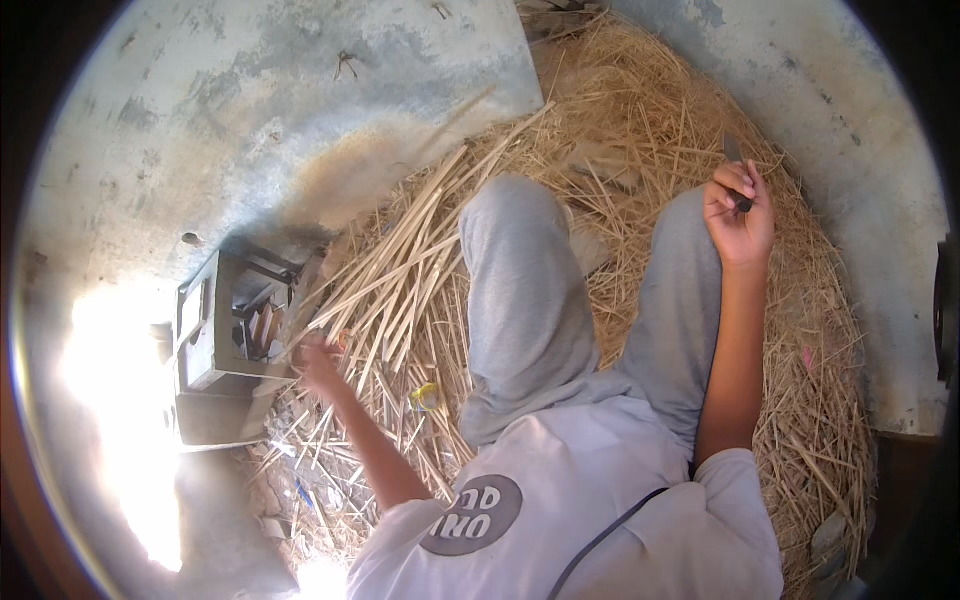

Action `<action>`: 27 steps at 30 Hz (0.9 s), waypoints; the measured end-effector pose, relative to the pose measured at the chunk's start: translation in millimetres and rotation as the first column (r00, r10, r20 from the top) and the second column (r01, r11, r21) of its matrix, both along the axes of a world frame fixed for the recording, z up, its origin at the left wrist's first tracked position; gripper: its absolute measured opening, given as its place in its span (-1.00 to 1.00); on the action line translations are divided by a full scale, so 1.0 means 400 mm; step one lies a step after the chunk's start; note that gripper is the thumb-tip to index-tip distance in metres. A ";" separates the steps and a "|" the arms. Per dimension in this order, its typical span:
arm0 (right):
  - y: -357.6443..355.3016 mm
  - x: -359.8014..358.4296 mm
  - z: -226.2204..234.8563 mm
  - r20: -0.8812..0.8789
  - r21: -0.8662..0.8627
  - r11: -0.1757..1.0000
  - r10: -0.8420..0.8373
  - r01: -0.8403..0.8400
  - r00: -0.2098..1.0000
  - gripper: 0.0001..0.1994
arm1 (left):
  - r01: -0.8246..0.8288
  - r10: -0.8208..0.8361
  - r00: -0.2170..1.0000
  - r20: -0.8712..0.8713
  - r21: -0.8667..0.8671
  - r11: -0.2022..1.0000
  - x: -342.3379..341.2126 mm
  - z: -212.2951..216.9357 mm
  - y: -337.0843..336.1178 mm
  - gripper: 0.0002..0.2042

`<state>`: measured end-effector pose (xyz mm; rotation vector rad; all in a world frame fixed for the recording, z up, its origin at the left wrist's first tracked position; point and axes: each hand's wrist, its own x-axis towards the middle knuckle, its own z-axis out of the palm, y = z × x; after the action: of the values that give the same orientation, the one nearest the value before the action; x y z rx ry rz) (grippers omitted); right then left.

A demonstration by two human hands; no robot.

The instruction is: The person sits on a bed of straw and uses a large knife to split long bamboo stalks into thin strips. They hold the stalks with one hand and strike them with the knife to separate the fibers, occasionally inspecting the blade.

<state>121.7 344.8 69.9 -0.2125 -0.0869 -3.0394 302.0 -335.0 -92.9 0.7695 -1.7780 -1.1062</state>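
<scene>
From the head camera, looking down: the left hand (318, 362) was out at the heap of split sticks (400, 270), fingers curled among them, though whether they had closed on one I could not tell. The right hand (738, 212) was raised by the right knee, clamped on a dark knife (737, 165), blade up. By my reading much was done: shavings (800, 400) lay thick around the legs and many sticks lay loose, with plenty left. A small box-like stand (215, 335) sat just beside the left hand. Room was tight: straw everywhere, bare concrete floor (250, 100) only farther out, glare at the left.
</scene>
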 end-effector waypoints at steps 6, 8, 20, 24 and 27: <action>-0.019 -0.007 -0.007 0.013 0.065 0.998 0.003 -0.004 1.000 -0.84 | -0.017 0.022 0.464 0.886 -0.016 1.000 0.449 -0.559 0.374 -0.48; -0.017 -0.012 -0.013 0.009 0.070 0.997 0.012 -0.013 1.000 -0.84 | -0.023 -0.007 0.368 0.930 0.017 1.000 0.495 -0.554 0.419 -0.49; 0.006 0.029 -0.001 -0.056 0.064 0.998 -0.018 0.022 0.998 -0.85 | 0.069 -0.109 0.338 0.935 0.091 0.993 0.507 -0.526 0.452 -0.57; 0.038 0.045 0.002 -0.071 0.039 0.997 -0.059 0.061 0.996 -0.85 | 0.128 -0.144 0.346 0.927 0.106 0.986 0.478 -0.508 0.449 -0.59; 0.057 0.057 0.001 -0.086 0.018 0.996 -0.084 0.086 0.993 -0.86 | 0.188 -0.182 0.362 0.914 0.120 0.975 0.446 -0.492 0.454 -0.61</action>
<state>144.7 367.7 70.1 -0.3518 -0.0400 -3.1087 480.4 -153.2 -289.8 1.3960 -2.8871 -0.8077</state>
